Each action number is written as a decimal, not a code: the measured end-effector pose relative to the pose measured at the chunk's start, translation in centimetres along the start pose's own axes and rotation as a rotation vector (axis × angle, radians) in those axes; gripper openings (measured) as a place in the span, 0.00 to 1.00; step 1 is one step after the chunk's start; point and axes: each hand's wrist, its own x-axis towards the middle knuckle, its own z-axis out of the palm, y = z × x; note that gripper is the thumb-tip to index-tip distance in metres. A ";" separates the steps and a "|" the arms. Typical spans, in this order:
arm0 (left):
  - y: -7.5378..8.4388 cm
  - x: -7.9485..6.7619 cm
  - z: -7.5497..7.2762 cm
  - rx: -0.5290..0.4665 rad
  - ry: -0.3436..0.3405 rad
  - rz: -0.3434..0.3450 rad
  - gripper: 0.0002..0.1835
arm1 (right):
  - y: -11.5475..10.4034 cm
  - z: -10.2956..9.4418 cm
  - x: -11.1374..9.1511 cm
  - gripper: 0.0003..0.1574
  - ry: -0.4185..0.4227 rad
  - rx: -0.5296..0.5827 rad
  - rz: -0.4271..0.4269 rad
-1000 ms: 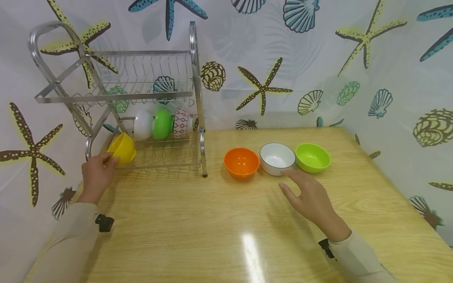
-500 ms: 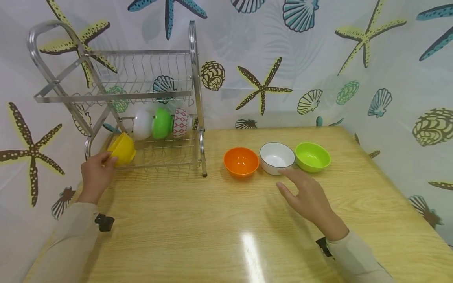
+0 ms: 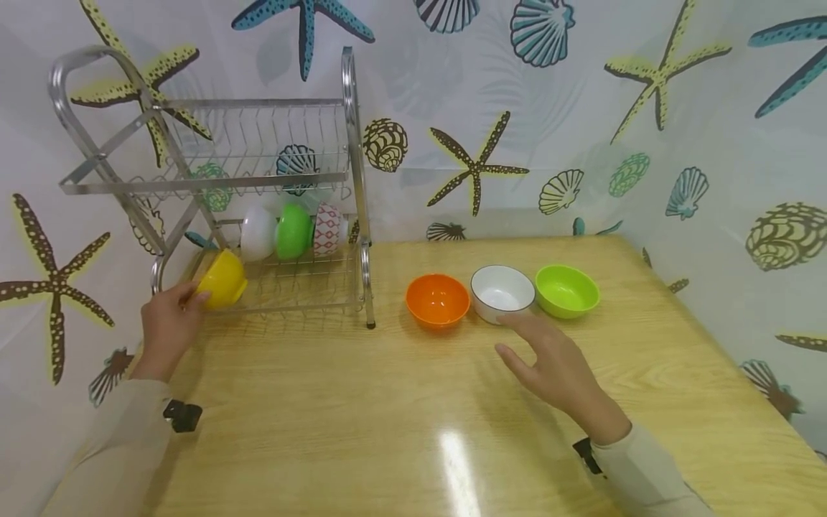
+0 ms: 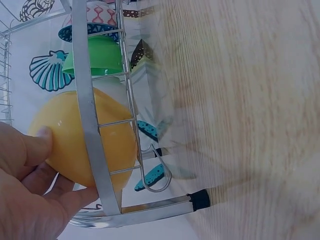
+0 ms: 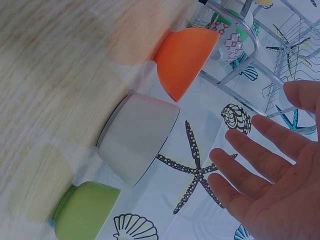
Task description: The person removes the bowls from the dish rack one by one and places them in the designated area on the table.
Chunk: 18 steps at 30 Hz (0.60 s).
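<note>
My left hand [image 3: 169, 323] pinches the rim of a yellow bowl [image 3: 224, 280], which stands tilted on its side at the left end of the rack's lower tier. In the left wrist view the thumb lies on the outside of the yellow bowl [image 4: 65, 145], behind the rack's front bar. My right hand [image 3: 555, 362] hovers over the table with fingers spread, holding nothing. Just beyond it is a white bowl [image 3: 502, 293] with a dark rim, between an orange bowl [image 3: 438, 301] and a lime green bowl [image 3: 567, 291]. All three sit upright.
A two-tier metal dish rack [image 3: 258, 183] stands at the back left. Its lower tier holds a white bowl [image 3: 257, 235], a green bowl [image 3: 293, 231] and a red-patterned bowl [image 3: 328, 230] on edge. A patterned curtain borders the wooden table [image 3: 336, 424].
The right hand has drifted slightly left. The left hand keeps its hold on the yellow bowl, which stays at the same spot in the rack. The head view has shifted a little.
</note>
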 end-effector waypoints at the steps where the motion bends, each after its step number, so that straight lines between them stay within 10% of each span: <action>1: 0.0 0.0 0.0 -0.005 0.002 0.003 0.18 | 0.0 0.0 0.0 0.26 -0.001 -0.003 -0.001; 18: 1.9 -0.2 -0.4 -0.032 -0.018 0.009 0.19 | -0.3 0.0 0.0 0.28 -0.024 -0.017 -0.007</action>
